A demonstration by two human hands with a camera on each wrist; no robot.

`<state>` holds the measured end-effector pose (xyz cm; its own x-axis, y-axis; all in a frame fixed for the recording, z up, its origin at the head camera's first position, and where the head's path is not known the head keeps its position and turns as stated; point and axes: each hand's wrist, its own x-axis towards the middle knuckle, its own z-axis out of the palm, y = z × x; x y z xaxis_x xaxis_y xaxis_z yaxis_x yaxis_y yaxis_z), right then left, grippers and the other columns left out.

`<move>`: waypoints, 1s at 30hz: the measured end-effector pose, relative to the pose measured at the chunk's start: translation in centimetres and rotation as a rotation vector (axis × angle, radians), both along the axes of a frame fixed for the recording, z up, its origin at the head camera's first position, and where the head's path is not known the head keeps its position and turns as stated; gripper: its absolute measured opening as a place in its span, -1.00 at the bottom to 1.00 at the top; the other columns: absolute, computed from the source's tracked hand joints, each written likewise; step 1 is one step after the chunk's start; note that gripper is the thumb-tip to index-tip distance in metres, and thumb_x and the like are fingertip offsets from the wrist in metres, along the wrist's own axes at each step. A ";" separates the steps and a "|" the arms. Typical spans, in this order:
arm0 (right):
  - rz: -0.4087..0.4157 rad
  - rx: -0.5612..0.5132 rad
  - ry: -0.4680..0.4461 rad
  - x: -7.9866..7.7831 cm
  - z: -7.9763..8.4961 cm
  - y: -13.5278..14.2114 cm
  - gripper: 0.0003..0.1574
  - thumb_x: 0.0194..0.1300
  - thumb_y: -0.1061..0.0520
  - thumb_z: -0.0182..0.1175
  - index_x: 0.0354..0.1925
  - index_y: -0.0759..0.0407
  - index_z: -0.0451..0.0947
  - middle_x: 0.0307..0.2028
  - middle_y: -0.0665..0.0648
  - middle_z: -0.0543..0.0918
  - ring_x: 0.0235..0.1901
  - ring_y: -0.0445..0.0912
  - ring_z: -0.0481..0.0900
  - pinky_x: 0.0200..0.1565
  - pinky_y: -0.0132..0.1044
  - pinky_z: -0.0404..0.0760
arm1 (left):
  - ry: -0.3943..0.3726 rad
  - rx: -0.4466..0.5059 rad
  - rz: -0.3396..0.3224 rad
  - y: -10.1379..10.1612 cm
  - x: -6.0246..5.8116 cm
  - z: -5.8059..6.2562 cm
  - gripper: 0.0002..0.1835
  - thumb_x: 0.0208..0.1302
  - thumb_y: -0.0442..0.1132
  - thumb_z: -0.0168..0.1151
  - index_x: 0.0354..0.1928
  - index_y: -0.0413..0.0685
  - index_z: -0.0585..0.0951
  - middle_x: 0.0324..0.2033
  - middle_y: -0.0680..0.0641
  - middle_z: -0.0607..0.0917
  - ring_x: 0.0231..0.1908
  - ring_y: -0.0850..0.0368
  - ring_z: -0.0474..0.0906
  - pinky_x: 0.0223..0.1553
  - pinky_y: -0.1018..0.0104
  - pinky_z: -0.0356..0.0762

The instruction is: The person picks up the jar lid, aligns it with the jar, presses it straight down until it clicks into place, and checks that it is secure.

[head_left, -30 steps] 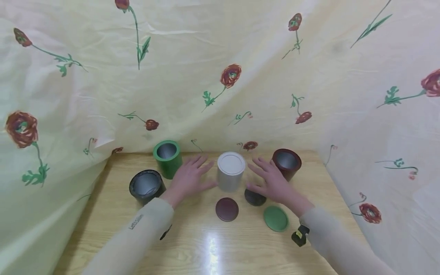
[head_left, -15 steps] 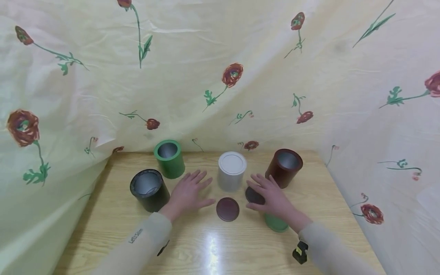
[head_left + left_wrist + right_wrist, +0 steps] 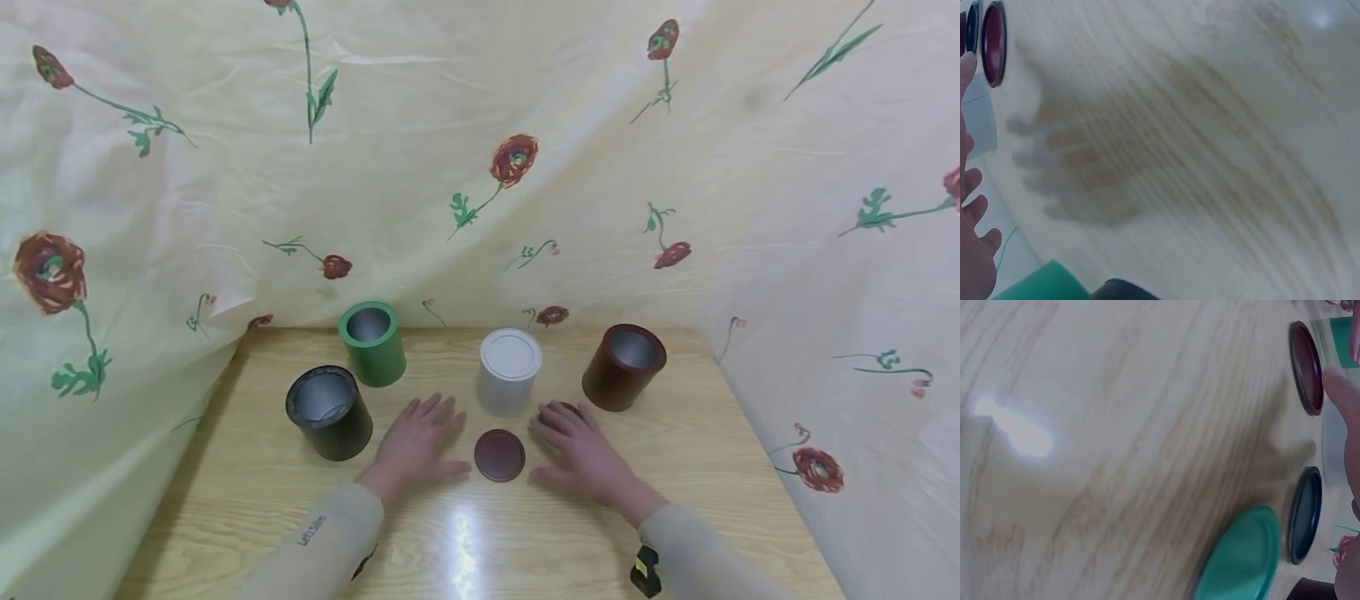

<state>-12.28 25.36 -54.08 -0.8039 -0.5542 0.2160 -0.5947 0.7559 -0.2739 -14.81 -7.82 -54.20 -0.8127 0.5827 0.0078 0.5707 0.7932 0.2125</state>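
My left hand (image 3: 420, 442) hovers with fingers spread over the wooden table, left of a dark red round lid (image 3: 499, 456). Its shadow falls on the wood in the left wrist view. On the other side of that lid, my right hand (image 3: 585, 458) is spread palm down, holding nothing. Its fingers overlap a black lid in the head view, and the hand hides a green lid there. The right wrist view shows both the black lid (image 3: 1305, 515) and the green lid (image 3: 1244, 556) lying flat. Beyond the hands stands a white lidded canister (image 3: 510, 375).
A black canister (image 3: 330, 417) and a green canister (image 3: 375, 350) stand open-topped at the left. A dark red open canister (image 3: 622, 371) stands at the back right. Flower-printed cloth (image 3: 420, 167) hangs behind the wooden table (image 3: 420, 550) and along its sides.
Both hands have drawn back toward the body from beside the white canister, staying spread. The right hand now covers the green lid and much of the black one. Canisters and lids keep their places.
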 end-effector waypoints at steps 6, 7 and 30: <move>-0.014 0.002 -0.060 0.0 -1.2 -0.3 -0.07 0.27 -0.26 0.52 0.42 0.20 0.57 0.48 0.35 0.47 0.53 0.30 0.32 0.50 0.54 0.02 | -0.010 0.039 0.009 0.3 0.5 -1.2 -0.12 0.34 0.44 0.26 0.54 0.08 0.51 0.59 -0.18 0.37 0.60 -0.25 0.19 0.60 -0.28 0.10; -0.015 0.005 -0.069 0.0 -1.4 -0.4 -0.07 0.28 -0.26 0.50 0.43 0.20 0.57 0.49 0.35 0.46 0.54 0.29 0.32 0.51 0.54 0.01 | -0.009 0.045 0.010 0.3 0.6 -1.4 -0.12 0.34 0.44 0.26 0.54 0.08 0.51 0.59 -0.18 0.37 0.60 -0.26 0.19 0.60 -0.28 0.10; -0.034 -0.008 -0.124 -0.1 -3.0 -2.0 -0.06 0.30 -0.29 0.49 0.45 0.16 0.55 0.57 0.29 0.36 0.60 0.31 0.18 0.58 0.44 -0.08 | -0.022 0.029 0.056 2.8 1.3 -3.4 -0.13 0.33 0.47 0.25 0.52 0.15 0.53 0.59 -0.10 0.38 0.62 -0.16 0.18 0.62 -0.22 0.07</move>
